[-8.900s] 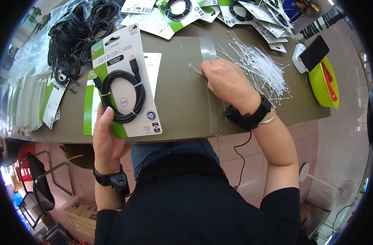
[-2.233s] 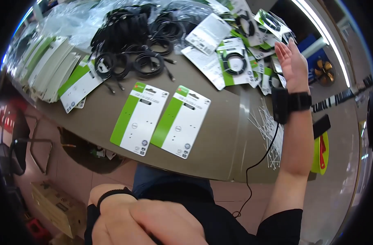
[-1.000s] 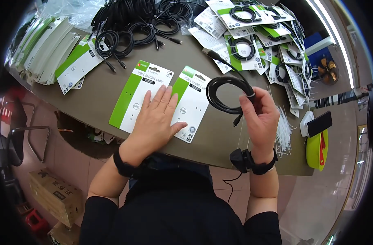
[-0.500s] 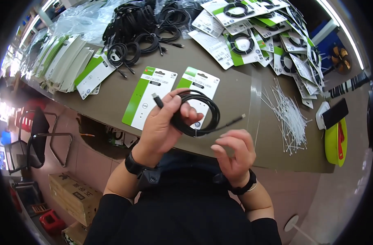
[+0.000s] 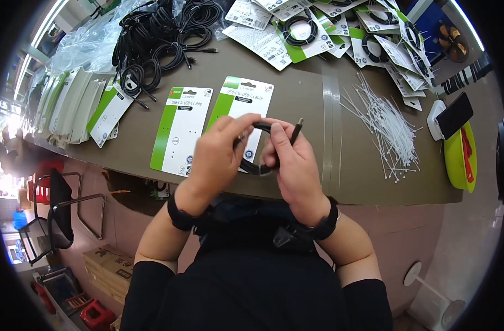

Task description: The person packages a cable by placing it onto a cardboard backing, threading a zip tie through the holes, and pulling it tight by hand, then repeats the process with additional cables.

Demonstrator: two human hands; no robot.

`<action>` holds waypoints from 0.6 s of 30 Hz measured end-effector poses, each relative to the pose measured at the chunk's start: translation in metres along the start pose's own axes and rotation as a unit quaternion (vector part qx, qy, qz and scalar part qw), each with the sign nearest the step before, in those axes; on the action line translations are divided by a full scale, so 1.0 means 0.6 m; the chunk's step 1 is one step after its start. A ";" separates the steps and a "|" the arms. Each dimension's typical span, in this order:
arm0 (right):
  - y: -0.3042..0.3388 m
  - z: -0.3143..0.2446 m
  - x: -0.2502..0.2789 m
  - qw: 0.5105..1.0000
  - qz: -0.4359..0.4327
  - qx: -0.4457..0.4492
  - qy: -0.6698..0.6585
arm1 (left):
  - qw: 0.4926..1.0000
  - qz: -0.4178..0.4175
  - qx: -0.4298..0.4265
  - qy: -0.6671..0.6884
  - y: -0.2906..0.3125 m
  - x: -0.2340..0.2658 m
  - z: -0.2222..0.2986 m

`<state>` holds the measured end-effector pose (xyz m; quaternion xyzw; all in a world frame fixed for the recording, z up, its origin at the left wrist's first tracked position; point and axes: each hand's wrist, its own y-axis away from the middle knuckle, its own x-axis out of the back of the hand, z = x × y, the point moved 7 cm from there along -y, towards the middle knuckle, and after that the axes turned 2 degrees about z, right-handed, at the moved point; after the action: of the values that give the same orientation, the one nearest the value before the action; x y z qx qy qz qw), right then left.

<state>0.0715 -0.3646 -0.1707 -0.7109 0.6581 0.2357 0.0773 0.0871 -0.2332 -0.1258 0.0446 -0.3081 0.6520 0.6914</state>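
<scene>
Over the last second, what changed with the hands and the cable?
The left hand left the backing cards and joined the right hand on the coiled black cable, now gripped by both above the table edge. The two green-and-white cards and the white tie pile stayed put.

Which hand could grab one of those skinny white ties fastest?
Probably the right hand: the white ties lie on its side of the table. The left hand sits farther away. Both hold the black cable.

both hands are raised close together at mid-frame, forearms coming up from the lower edge. the left hand curls its fingers in a closed grip; the right hand pinches alongside, touching it.
</scene>
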 end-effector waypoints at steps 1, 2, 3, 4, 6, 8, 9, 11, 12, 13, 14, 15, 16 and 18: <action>-0.004 0.001 -0.004 1.000 -0.007 -0.016 -0.006 | 0.999 -0.006 -0.003 -0.032 -0.014 0.006 -0.014; -0.009 0.002 -0.008 0.999 -0.015 -0.034 -0.010 | 0.998 -0.009 -0.003 -0.064 -0.027 0.010 -0.030; -0.011 0.002 -0.012 0.998 -0.023 -0.051 -0.014 | 0.998 -0.009 -0.001 -0.064 -0.040 0.016 -0.046; -0.011 -0.003 -0.011 0.998 -0.023 -0.053 -0.013 | 0.995 -0.022 -0.021 -0.096 -0.055 0.018 -0.059; -0.009 -0.017 0.002 0.998 0.010 -0.055 0.008 | 0.984 -0.047 -0.060 -0.161 -0.068 0.020 -0.081; -0.011 -0.027 0.008 0.998 0.028 -0.060 0.020 | 0.982 -0.022 -0.076 -0.173 -0.068 0.022 -0.097; -0.015 -0.026 0.007 0.996 0.022 -0.088 -0.009 | 0.978 0.003 -0.095 -0.185 -0.067 0.025 -0.100; -0.023 -0.021 0.001 0.987 0.009 -0.143 -0.068 | 0.974 0.028 -0.111 -0.195 -0.066 0.027 -0.103; -0.026 -0.021 0.001 0.987 0.010 -0.145 -0.066 | 0.977 0.019 -0.097 -0.189 -0.067 0.023 -0.106; -0.030 -0.021 -0.002 0.989 0.001 -0.141 -0.050 | 0.980 0.010 -0.084 -0.183 -0.067 0.021 -0.108; -0.034 -0.024 -0.005 0.990 -0.008 -0.135 -0.034 | 0.982 0.001 -0.072 -0.177 -0.068 0.020 -0.110; -0.039 -0.026 -0.007 0.991 -0.018 -0.128 -0.019 | 0.982 0.002 -0.071 -0.177 -0.069 0.021 -0.110; -0.046 -0.020 -0.006 0.991 -0.019 -0.128 -0.018 | 0.984 -0.001 -0.056 -0.169 -0.069 0.022 -0.113; -0.063 -0.002 -0.006 0.994 -0.037 -0.103 0.012 | 0.988 -0.010 -0.028 -0.154 -0.070 0.022 -0.113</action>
<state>0.1082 -0.3572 -0.1757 -0.7421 0.6042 0.2902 0.0046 0.1508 -0.1962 -0.1599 0.1283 -0.4282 0.6218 0.6430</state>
